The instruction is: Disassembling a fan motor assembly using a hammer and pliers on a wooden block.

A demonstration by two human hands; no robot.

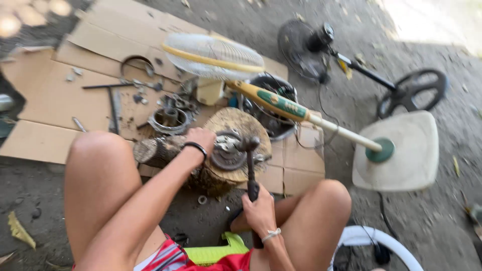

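Both hands are working over the wood stump (236, 125) between my knees. My left hand (201, 138) is pressing down on the round metal motor part (228, 153) lying on the stump's top, fingers curled on it. My right hand (258, 211) is clenching the hammer (250, 165), whose head is touching the part. I am seeing a pedestal fan (281, 103) lying just beyond on cardboard (50, 100).

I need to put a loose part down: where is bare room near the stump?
Bare cardboard lies left of the T-wrench, and more right of the stump under the fan pole. Crowded: the stump top, where the left hand steadies a motor and the right hand holds a hammer.
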